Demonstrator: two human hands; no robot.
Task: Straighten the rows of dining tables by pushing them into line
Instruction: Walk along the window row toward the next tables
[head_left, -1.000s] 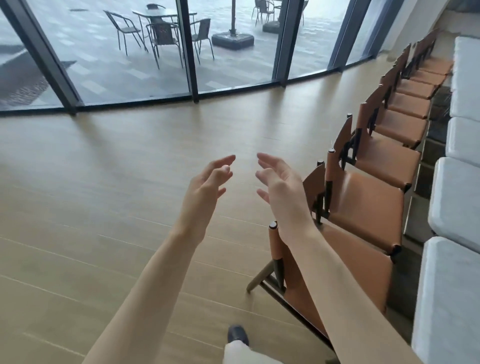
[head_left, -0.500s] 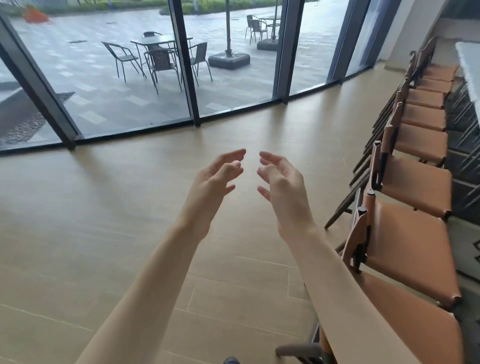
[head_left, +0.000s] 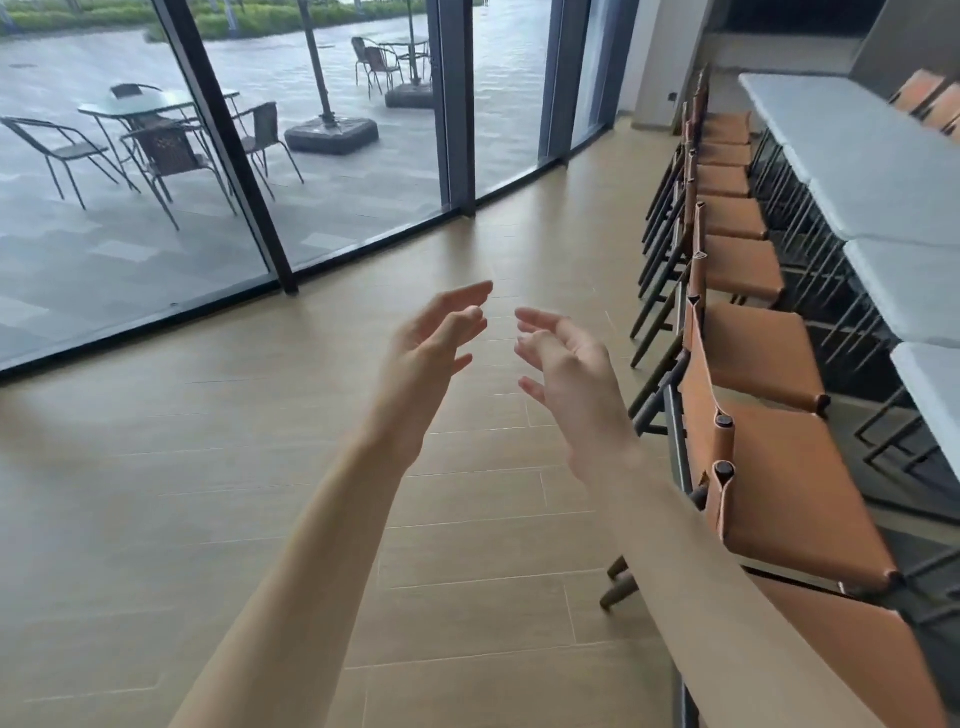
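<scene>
A row of white dining tables (head_left: 857, 171) runs along the right side, end to end, receding toward the far wall. My left hand (head_left: 426, 358) and my right hand (head_left: 571, 374) are raised in front of me over the bare floor, palms facing each other, fingers relaxed, holding nothing. Both hands are well left of the tables and touch neither table nor chair. My right forearm crosses in front of the nearest chair.
Several brown leather chairs (head_left: 758, 353) stand in a line between me and the tables, backs toward me. The wooden floor (head_left: 208, 467) spreads to the left. A curved glass wall with dark frames (head_left: 223, 150) bounds it; patio furniture stands outside.
The view has swung up and to the right along the row, so the chairs and tables now recede ahead. Both hands stay raised and empty, in much the same pose.
</scene>
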